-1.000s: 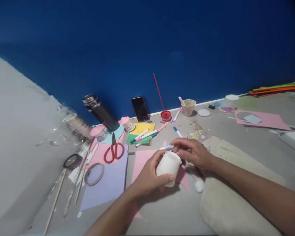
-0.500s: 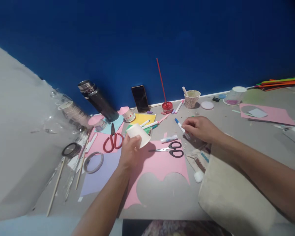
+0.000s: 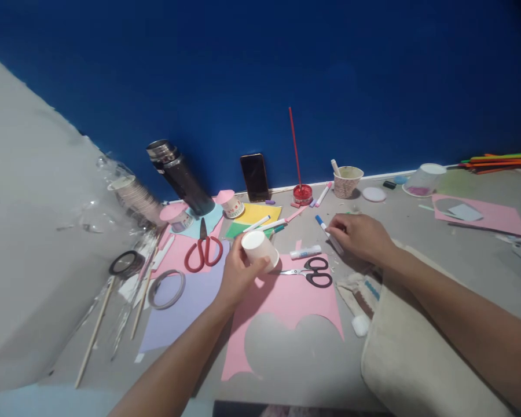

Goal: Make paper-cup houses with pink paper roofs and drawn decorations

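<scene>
My left hand (image 3: 243,269) is wrapped round a white paper cup (image 3: 259,249), its closed base facing up and tilted toward me. With fingers pinched together, my right hand (image 3: 360,234) is at a white marker with a blue cap (image 3: 325,229), which slants close to the table. Between the hands lie black-handled scissors (image 3: 306,272) and a glue stick (image 3: 305,252), by a pink sheet (image 3: 282,301) with round cut-outs. Left of the cup are red-handled scissors (image 3: 204,249). Several markers (image 3: 267,225) rest behind the cup on yellow and green paper (image 3: 258,214).
A black flask (image 3: 184,182), a phone (image 3: 255,176) and a decorated cup (image 3: 348,180) stand along the blue wall. Stacked cups (image 3: 134,197), black tape (image 3: 125,263) and a grey tape roll (image 3: 167,289) are at left. Beige cloth (image 3: 399,324) lies under my right forearm.
My left hand has turned the cup so its base points more upward, and moved it slightly right and down. The right hand stays at the blue-capped marker. The whole view has shifted slightly.
</scene>
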Tool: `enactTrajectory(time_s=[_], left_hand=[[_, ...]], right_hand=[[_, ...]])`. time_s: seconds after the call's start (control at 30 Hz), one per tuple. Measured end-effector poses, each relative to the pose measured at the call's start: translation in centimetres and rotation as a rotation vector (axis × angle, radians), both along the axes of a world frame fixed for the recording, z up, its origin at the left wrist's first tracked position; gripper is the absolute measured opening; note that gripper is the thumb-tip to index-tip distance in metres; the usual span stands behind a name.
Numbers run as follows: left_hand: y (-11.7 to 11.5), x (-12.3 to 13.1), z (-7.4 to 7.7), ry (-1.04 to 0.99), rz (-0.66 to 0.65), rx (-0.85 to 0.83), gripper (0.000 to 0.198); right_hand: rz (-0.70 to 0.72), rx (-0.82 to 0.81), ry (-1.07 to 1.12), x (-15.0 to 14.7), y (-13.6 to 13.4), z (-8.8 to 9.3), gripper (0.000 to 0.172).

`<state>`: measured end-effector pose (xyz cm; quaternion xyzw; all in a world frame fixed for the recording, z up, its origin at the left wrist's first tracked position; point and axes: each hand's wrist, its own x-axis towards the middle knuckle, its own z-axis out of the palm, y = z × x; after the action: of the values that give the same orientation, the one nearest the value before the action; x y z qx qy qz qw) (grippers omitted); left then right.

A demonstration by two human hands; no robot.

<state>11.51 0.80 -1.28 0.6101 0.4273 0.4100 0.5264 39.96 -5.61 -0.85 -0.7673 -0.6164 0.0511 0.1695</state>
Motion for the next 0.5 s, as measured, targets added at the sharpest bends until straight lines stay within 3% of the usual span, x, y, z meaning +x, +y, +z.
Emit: enactTrajectory(time_s=[0.17, 0.3, 0.5], left_hand=[[-1.3, 0.2, 0.1, 0.062, -0.042, 0.0, 0.049], [-2.3, 0.5, 0.6, 0.073, -0.044, 0.167, 0.051], [-3.9, 0.1, -0.2, 0.11, -0.399, 0.411, 0.066]], right_hand=[[-0.08, -0.086, -0.029, 0.4, 0.2, -0.9, 0.031], [-0.076, -0.106, -0.112, -0.4, 0.1, -0.9, 0.04], [-0.026, -0.176, -0.305, -1.7, -0.6, -0.3, 0.032]])
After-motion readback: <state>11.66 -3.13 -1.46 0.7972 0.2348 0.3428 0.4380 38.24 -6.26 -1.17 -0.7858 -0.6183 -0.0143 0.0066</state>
